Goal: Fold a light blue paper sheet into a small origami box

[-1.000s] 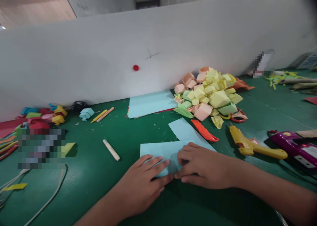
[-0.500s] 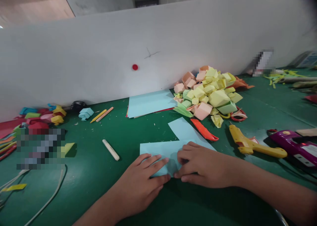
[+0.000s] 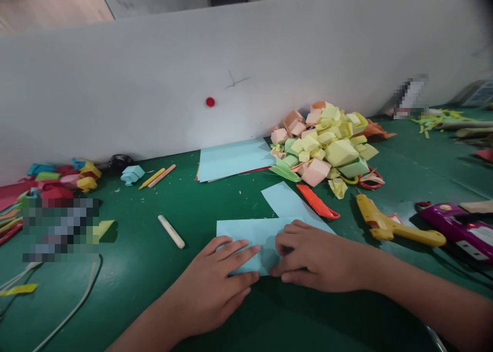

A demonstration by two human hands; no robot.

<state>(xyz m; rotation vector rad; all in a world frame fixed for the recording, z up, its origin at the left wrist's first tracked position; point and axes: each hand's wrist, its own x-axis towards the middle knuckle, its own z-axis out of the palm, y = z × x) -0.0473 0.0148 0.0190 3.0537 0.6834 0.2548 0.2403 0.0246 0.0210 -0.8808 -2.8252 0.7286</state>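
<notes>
A light blue sheet of paper (image 3: 246,227) lies on the green tabletop in front of me, its near edge straight like a fold. My left hand (image 3: 227,272) rests flat on its left part, fingers spread, thumb along the near edge. On the right part, my right hand (image 3: 304,257) has its fingers curled, with the fingertips pinching the paper at the near edge. Another light blue piece of paper (image 3: 283,200) sticks out behind, partly under the first sheet and my right hand. An orange-red utility knife (image 3: 318,202) lies against it.
Folded paper pieces (image 3: 327,141) are heaped at the back right. A yellow glue gun (image 3: 396,223) and purple power strip (image 3: 458,228) lie right. Behind is a stack of blue paper (image 3: 234,162); a white stick (image 3: 171,232) and cable (image 3: 87,295) lie left.
My left hand has slid slightly left along the paper's near edge. My right hand stays in the same place, and the view has tilted a little.
</notes>
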